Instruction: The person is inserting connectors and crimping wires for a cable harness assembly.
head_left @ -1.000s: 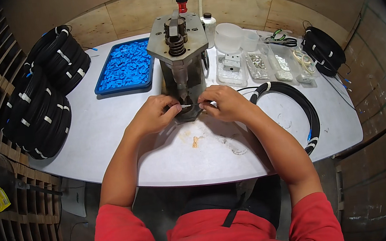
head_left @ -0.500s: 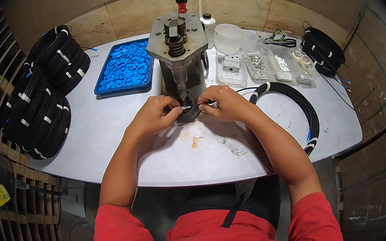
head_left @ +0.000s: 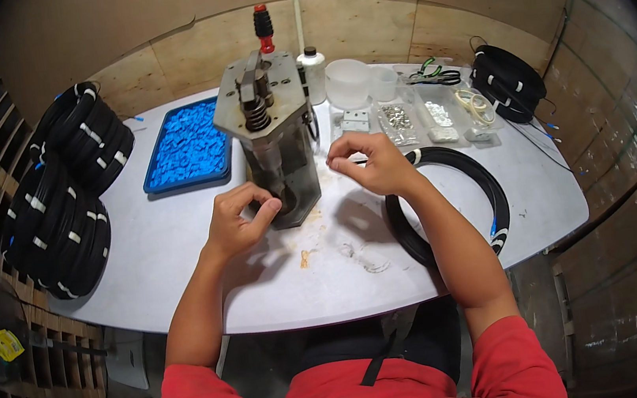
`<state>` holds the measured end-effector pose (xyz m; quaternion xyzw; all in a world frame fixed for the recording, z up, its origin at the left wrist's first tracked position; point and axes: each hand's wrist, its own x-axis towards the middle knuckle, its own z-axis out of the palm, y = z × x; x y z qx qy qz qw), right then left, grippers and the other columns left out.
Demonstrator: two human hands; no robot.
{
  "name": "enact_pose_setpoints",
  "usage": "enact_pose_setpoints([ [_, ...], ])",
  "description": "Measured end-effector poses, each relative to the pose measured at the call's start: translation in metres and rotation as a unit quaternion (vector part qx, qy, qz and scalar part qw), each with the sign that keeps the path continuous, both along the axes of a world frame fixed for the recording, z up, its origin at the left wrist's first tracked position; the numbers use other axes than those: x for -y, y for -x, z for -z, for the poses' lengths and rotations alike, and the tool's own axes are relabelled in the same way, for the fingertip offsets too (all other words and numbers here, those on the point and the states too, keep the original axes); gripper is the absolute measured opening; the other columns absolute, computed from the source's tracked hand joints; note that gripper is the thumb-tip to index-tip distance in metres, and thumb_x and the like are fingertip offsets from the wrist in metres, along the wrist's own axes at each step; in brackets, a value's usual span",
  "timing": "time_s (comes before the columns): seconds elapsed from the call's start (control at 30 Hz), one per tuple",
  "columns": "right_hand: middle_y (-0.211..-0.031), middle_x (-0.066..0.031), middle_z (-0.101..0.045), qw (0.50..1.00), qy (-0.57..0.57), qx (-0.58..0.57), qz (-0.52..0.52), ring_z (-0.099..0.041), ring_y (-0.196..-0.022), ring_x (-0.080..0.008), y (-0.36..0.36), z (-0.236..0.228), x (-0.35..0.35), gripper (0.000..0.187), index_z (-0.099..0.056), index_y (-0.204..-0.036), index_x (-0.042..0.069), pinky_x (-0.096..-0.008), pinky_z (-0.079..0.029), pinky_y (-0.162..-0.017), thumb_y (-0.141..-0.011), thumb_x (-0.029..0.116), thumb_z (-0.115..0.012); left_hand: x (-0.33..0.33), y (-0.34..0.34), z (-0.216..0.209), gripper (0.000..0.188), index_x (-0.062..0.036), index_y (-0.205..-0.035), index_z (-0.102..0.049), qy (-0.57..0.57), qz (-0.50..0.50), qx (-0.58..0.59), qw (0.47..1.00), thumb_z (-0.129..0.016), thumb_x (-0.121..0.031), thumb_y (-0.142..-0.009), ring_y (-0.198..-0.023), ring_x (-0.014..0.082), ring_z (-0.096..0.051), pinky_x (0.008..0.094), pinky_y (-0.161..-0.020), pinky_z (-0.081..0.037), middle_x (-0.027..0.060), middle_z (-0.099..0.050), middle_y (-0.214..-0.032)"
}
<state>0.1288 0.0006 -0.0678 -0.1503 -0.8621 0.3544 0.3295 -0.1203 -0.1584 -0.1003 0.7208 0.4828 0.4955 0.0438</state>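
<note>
A metal hand press (head_left: 286, 95) with a spring and a lever with a black and red grip stands in front of me. My left hand (head_left: 236, 223) is at the left of its base, thumb and fingers curled together. Whatever lies between those fingertips, I cannot make out. My right hand (head_left: 372, 162), apart from the press on its right, pinches the thin black cable. This cable appears to run toward the black cable coil (head_left: 499, 196), which lies by my right forearm with white ties and a blue end piece.
A blue tray (head_left: 188, 186) of small blue parts stands left of the press. Tied black coils (head_left: 71, 221) are stacked far left; another coil (head_left: 511, 84) is at right. A white bottle (head_left: 314, 76), plastic tubs (head_left: 347, 84), boxes of small parts (head_left: 399, 125) and pliers (head_left: 435, 76) sit behind.
My hands have drawn apart from the press's working spot, the right one going up and rightward. The view has shifted, so the press appears farther left and lower.
</note>
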Motion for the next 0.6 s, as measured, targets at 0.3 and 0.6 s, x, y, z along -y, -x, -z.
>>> enact_pose_setpoints([
  [0.3, -0.094, -0.0086, -0.073, 0.93, 0.25, -0.257, 0.078, -0.072, -0.081, -0.0151, -0.031, -0.025, -0.046, 0.018, -0.068, -0.109, -0.002, -0.028, -0.059, -0.073, -0.098, 0.014, -0.07, -0.014, -0.067, -0.028, 0.013, 0.0011, -0.081, -0.07, 0.039, 0.053, 0.017, 0.998, -0.075, -0.009, -0.087, -0.067, 0.0219, -0.066, 0.0312, -0.063, -0.05, 0.0117, -0.069, -0.076],
  [0.6, -0.093, -0.0069, -0.071, 0.908, 0.32, -0.269, 0.025, -0.067, -0.074, -0.0132, -0.045, -0.031, -0.073, 0.021, -0.068, -0.111, 0.0, -0.0254, -0.053, -0.065, -0.098, 0.016, -0.07, -0.103, -0.126, -0.087, 0.021, 0.0029, -0.099, -0.072, 0.058, 0.033, 0.222, 0.973, -0.069, -0.017, -0.095, -0.076, 0.0117, -0.068, 0.028, -0.073, -0.054, 0.0072, -0.074, -0.083],
])
